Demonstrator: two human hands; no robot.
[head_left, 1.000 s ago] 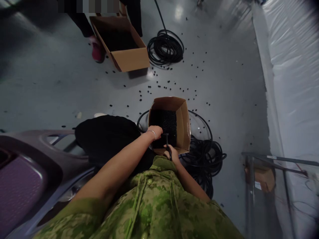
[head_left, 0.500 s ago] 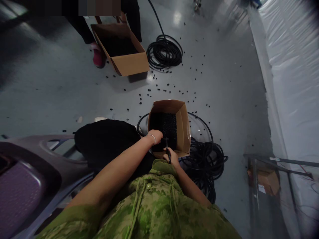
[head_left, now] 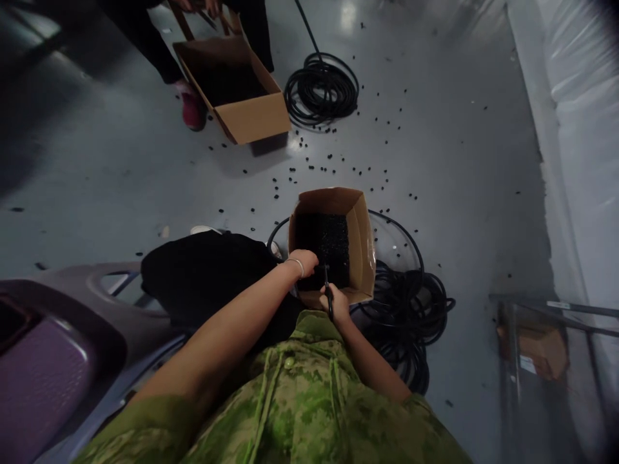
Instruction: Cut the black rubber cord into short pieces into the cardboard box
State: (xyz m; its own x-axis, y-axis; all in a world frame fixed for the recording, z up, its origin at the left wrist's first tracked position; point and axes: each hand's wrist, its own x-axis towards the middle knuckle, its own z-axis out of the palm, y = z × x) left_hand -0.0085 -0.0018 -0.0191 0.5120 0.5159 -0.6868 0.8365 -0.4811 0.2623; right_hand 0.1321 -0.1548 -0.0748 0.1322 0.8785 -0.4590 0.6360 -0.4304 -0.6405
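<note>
An open cardboard box [head_left: 363,240] stands on the floor before me, filled with small black pieces [head_left: 329,238]. My left hand [head_left: 303,261], a bracelet on its wrist, is closed over the box's near edge on a black tube end. My right hand [head_left: 335,305] is wrapped around black scissors [head_left: 328,290] whose blades point into the box towards the left hand. A coil of black hose [head_left: 411,309] lies on the floor under and right of the box.
Another person in dark trousers stands behind a second open box [head_left: 251,116] at the top. A second hose coil [head_left: 322,90] lies beside it. Black bits [head_left: 333,169] are scattered on the grey floor. A purple chair [head_left: 43,361] is left, white plastic sheeting [head_left: 585,129] right.
The view shifted slightly. My hands stay at the box's near edge, with the scissors still held over it.
</note>
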